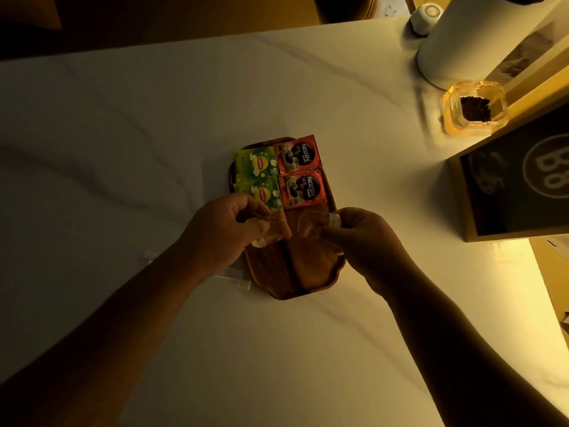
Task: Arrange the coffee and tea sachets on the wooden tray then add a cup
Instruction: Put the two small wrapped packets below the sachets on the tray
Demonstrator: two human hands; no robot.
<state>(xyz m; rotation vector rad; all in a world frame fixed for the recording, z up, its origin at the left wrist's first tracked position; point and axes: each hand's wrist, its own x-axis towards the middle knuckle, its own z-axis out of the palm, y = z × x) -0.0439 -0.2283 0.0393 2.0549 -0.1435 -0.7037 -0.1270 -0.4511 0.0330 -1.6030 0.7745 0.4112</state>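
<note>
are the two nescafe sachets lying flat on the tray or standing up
Lying flat. Both Nescafe sachets lie face up, one behind the other, at the far end of the wooden tray.
</note>
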